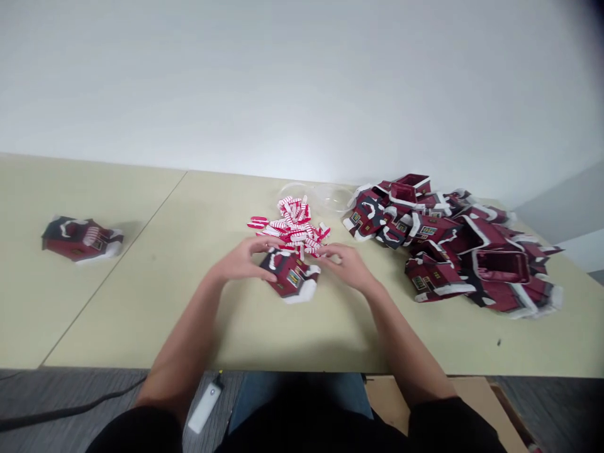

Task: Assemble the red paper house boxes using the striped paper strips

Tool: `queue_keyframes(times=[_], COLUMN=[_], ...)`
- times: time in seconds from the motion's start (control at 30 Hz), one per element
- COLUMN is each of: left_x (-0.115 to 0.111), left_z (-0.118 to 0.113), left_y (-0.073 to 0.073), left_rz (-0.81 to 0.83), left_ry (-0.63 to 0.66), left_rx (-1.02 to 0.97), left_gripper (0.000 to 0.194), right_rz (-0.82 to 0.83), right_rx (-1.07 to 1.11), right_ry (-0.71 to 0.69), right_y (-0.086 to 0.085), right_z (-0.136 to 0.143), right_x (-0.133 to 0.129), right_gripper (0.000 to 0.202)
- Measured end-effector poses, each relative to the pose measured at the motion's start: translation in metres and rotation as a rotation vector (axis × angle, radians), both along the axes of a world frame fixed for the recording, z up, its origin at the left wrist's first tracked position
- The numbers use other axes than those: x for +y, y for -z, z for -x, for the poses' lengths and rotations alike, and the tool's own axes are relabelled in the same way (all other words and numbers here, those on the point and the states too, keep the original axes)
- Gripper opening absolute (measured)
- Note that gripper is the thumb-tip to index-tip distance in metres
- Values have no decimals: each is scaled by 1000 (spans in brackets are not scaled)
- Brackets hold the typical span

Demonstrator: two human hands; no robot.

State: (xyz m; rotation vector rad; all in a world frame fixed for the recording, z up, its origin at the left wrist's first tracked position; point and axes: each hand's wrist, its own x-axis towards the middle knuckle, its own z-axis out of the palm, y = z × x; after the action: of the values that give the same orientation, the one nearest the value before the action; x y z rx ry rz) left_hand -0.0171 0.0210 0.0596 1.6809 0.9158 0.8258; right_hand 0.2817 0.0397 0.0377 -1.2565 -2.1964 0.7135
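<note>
The left hand (240, 261) grips a small dark-red house (287, 280) by its left end, thumb on the near side and fingers on the far side, pinching it between them. The house sits at the middle of the pale surface (141, 308), toward its near edge, tilted, with dark roofing, white snow-like trim and a yellowish window. The right hand (348, 265) is at the right end of the house, its fingers bent and drawn close together beside the trim; whether they pinch anything cannot be told.

Just beyond the house lies a loose heap of red-and-white striped pieces (295, 229), a few of them at its left and right fringes. Behind the heap, to the far right, is a clear round container (333, 196). A large pile of similar red houses (431, 229) covers much of the right part of the surface, some turned so their hollow insides show. Well apart on the left, past a seam, a single house (78, 245) bears a striped patch near its right end. Below the near edge, a white device (205, 406) and a dark cable (70, 412) show against the grey floor (28, 390).
</note>
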Motion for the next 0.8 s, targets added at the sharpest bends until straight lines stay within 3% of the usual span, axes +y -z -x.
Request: queue_keyframes(times=[0.07,0.17,0.27,0.4,0.57,0.7,0.8], left_x=[7,12,15,18,15,12,12], left_z=[25,48,53,45,32,19,9], left_y=[3,13,23,29,27,28,31], left_rz=[63,136,196,248,293,325,329], left_ry=[-43,-102,-153,-197,-186,-213,-271], left_rx=[-130,-284,-416,-484,-547,-638,-685], left_gripper=[66,71,73,71,71,65,62], right_rz=[-81,-166,-169,-199,-149,-30,68], right_rx=[-145,-428,-593,-612,-309,154,300], right_ry=[-109,-81,-48,-37,35,-65,-148], right_y=[4,7,12,18,2,-16,-21], right_z=[28,61,76,74,59,63,77], right_x=[7,13,16,16,22,23,14], right_gripper=[20,22,26,32,32,34,34])
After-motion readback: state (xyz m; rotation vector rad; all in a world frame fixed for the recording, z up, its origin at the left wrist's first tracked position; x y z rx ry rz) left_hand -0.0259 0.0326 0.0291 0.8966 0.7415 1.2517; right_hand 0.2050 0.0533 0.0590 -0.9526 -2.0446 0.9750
